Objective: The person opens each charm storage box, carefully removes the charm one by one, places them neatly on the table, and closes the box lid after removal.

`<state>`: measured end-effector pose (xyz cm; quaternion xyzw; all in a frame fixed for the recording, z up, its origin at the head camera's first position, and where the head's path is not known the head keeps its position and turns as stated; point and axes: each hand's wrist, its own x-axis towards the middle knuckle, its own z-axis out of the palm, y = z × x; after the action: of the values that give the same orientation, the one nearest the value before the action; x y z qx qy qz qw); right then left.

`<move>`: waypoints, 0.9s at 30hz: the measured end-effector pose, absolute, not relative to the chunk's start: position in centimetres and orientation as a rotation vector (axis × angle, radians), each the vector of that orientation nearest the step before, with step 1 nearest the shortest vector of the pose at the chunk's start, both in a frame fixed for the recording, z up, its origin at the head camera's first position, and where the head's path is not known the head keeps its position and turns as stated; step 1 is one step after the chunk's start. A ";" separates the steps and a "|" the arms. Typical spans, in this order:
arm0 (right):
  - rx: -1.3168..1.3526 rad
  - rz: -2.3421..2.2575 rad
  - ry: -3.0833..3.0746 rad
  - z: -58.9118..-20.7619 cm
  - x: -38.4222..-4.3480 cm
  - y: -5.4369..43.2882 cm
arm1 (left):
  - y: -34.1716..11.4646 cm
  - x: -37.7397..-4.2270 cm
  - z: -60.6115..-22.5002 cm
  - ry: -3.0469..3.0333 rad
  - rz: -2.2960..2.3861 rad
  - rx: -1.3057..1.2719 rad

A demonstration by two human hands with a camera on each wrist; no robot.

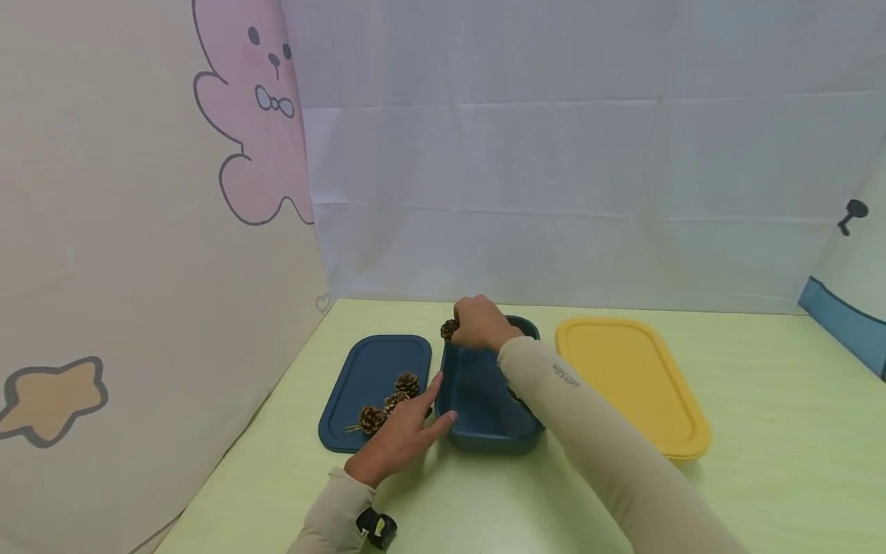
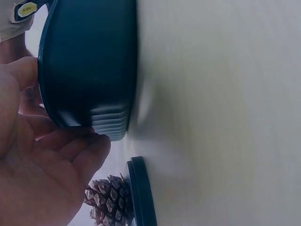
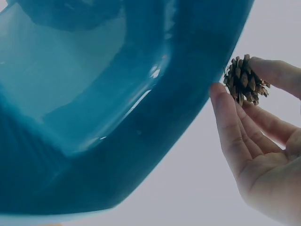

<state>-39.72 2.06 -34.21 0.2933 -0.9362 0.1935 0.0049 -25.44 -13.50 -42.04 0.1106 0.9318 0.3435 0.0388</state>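
Observation:
My right hand [image 1: 482, 322] reaches over the far left corner of a dark blue plastic box [image 1: 493, 444]. Between its thumb and fingertips it pinches a brown pine cone [image 3: 245, 81], which is beside the box's rim in the right wrist view. The left hand [image 1: 401, 440] rests against the left side of the box. Its fingers are extended along the wall and the thumb touches the rim, as the left wrist view shows. Several pine cones [image 1: 408, 384] lie on a flat dark blue lid [image 1: 368, 362], partly covered by the left hand in the head view.
To the right of the box lies a yellow rectangular lid-topped container [image 1: 623, 377]. The pale green table [image 1: 782, 431] meets a white cloth wall [image 1: 567, 169] behind and a printed cloth [image 1: 138, 292] on the left.

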 end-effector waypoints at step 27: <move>1.102 0.490 -2.935 -32.2 -35.1 -3.2 | -14.8 -24.4 -41.4 2.834 1.073 0.443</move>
<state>-35.12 -3.17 -32.24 0.3474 -0.9248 0.1545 -0.0158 -24.39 -14.84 -41.44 0.1446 0.9246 0.3503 0.0396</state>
